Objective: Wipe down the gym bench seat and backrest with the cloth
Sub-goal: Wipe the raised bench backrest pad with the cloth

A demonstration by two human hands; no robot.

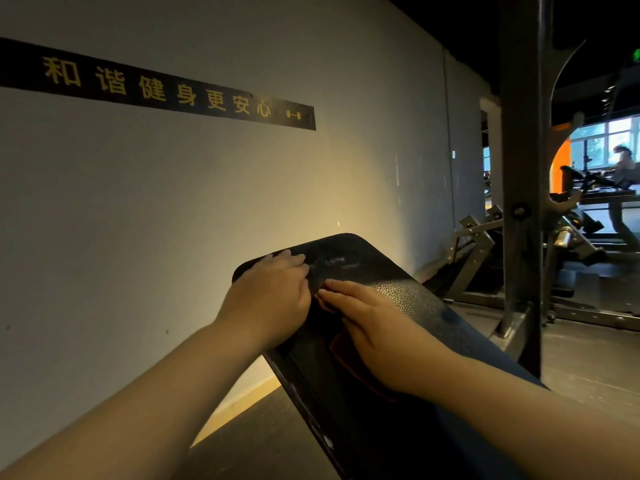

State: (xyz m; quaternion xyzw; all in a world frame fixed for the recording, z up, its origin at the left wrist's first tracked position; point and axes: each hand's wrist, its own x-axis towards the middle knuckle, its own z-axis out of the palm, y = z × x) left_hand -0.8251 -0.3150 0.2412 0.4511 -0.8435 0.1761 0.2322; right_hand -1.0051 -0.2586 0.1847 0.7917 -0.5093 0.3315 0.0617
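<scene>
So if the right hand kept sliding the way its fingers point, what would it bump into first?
Most likely the left hand. The right hand lies flat on the backrest with its fingers aimed up the pad and leftward, their tips almost at the left hand's side. Depth is hard to judge.

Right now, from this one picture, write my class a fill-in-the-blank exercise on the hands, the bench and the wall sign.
1. The left hand and the right hand both rest on the black pad of the gym ____.
2. The dark cloth lies under the ____ hand.
3. The wall sign shows ____ characters on a black strip.
Missing words: bench; right; yellow.
</scene>
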